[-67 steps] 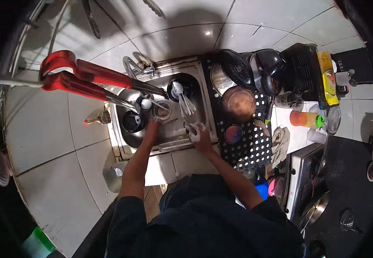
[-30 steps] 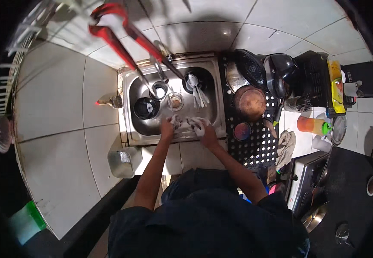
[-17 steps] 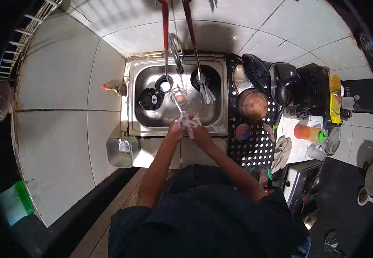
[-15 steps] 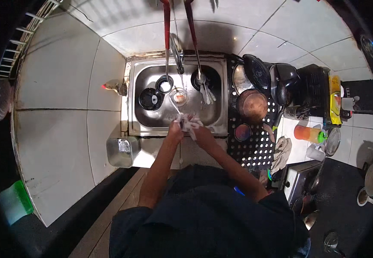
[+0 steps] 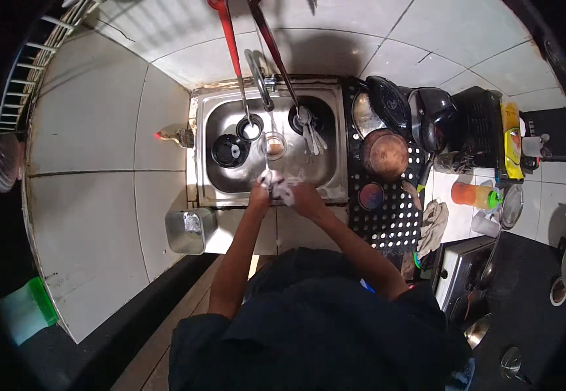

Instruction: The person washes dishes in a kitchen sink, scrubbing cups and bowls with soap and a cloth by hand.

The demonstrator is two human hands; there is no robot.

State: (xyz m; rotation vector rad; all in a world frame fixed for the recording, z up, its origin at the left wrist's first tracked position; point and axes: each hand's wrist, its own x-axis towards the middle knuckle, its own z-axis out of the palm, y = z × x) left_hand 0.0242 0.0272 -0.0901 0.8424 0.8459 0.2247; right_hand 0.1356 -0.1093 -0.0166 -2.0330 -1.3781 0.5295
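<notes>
The left hand (image 5: pixel 259 193) is gripping a slim, pale utensil (image 5: pixel 267 163) near the rectangular steel sink's front edge (image 5: pixel 221 198). White suds (image 5: pixel 283 189) are covering the right hand (image 5: pixel 304 199), leaving its grip unclear.

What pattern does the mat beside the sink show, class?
Pale round dots on a black mat; the head view shows it.

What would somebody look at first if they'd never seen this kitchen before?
Probably the long red-handled tool at the top, whose two legs reach down across the view of the sink. Next might come the left hand and right hand, close together around white suds at the sink's near edge. Over on the right, an orange bottle with a green cap shines out too.
</notes>
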